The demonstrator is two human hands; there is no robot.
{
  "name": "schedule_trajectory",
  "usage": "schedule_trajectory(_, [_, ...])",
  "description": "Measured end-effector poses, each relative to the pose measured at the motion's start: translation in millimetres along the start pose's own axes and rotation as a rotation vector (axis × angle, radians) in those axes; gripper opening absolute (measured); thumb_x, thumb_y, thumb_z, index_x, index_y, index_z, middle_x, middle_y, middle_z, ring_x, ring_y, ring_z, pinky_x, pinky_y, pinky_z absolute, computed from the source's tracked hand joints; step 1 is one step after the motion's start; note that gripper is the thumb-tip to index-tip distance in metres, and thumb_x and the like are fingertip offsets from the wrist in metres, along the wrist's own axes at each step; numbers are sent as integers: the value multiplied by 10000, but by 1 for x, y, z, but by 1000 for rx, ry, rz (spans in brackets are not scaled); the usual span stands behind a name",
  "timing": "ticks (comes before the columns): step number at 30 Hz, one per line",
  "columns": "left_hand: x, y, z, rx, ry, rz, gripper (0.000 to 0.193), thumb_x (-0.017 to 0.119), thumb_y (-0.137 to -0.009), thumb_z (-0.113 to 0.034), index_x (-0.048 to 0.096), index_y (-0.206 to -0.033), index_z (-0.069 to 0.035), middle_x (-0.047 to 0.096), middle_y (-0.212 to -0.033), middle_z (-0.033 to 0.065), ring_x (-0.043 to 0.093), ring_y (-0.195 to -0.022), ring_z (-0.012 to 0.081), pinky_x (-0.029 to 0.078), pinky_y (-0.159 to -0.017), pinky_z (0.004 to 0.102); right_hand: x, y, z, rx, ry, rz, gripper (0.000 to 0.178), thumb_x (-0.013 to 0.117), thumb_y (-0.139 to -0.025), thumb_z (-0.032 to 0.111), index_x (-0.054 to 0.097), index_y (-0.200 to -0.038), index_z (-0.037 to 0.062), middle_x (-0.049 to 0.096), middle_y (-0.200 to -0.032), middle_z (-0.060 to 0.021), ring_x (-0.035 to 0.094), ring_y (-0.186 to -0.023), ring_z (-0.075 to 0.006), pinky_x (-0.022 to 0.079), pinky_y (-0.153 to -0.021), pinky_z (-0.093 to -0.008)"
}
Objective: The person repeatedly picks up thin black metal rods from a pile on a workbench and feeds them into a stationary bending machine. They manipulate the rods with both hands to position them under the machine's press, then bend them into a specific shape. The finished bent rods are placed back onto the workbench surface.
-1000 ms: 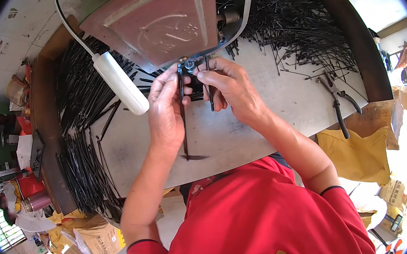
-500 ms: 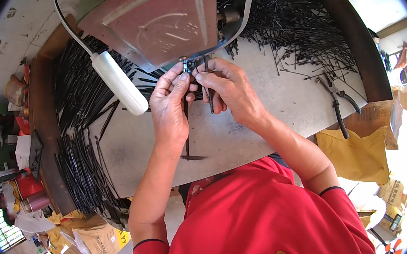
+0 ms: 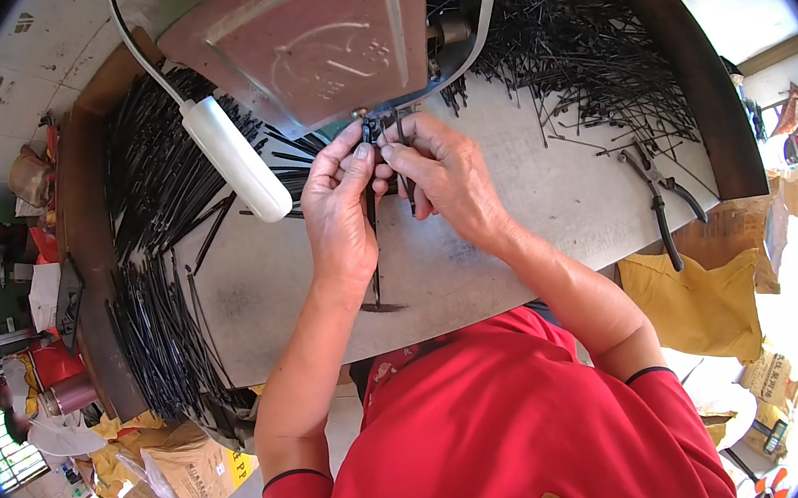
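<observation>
At the lower edge of the machine's red-brown cover, my two hands work close together. My left hand is closed, thumb and fingers pinching a thin black rod whose lower end hangs toward the table's near edge. Its upper end is up against the machine's underside, where the contact is too small to make out. My right hand is closed beside it, its fingers curled around a short dark rod. The right thumb and index finger reach close to the top of the left hand's rod.
A white tube lamp hangs left of the machine. Bundles of black rods lie on the left, and a tangled heap of them at the far right. Pliers rest on the right of the metal table. A raised brown rim borders it.
My left hand has shifted slightly right, and the long rod in it now shows more clearly below the hand. The right hand has barely moved.
</observation>
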State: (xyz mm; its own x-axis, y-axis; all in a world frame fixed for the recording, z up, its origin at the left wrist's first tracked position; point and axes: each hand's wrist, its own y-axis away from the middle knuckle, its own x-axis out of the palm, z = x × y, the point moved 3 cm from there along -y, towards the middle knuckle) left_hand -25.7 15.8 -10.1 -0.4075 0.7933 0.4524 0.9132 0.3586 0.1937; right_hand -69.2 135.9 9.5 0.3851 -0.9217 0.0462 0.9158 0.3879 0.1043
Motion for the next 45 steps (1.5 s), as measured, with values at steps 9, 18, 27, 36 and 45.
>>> schedule_trajectory(9, [4, -6, -17, -148, -239, 57, 324, 625, -891, -144, 457, -1151, -47, 602, -734, 74, 607, -539, 145, 490, -465, 251, -13, -19, 3, -55, 221, 129, 163, 565, -810, 136, 544, -770, -20, 572, -588, -80, 552, -440, -134, 412, -374, -282])
schedule_trajectory(18, [-4, -7, -25, -198, -295, 62, 334, 656, -868, -149, 486, -1137, -47, 595, -638, 57, 531, -421, 104, 404, -376, 199, -18, -19, 0, 236, -140, 203, 171, 579, -822, 175, 552, -783, 11, 509, -553, -50, 473, -407, -116, 304, -330, -263])
schedule_trajectory(27, [0, 29, -20, -195, -281, 79, 326, 582, -919, -141, 439, -1173, 7, 615, -901, 95, 648, -764, 174, 552, -678, 291, -12, -10, 8, 207, -173, 182, 283, 623, -875, 227, 580, -998, -25, 566, -663, -48, 519, -431, -102, 402, -412, -223])
schedule_trajectory(36, [-7, 54, -18, -167, -316, 195, 391, 619, -883, -49, 485, -1242, 32, 634, -919, 111, 664, -830, 188, 566, -719, 291, -14, -3, 4, 176, -74, 336, 332, 670, -844, 195, 599, -1092, -14, 604, -700, -52, 515, -461, -75, 364, -415, -200])
schedule_trajectory(45, [-7, 56, -9, -132, -363, 178, 366, 640, -859, -40, 551, -1209, 15, 660, -903, 97, 667, -799, 177, 555, -700, 282, -16, 14, -1, 199, -134, 169, 204, 673, -815, 148, 597, -928, -3, 645, -711, -73, 499, -412, -91, 331, -371, -223])
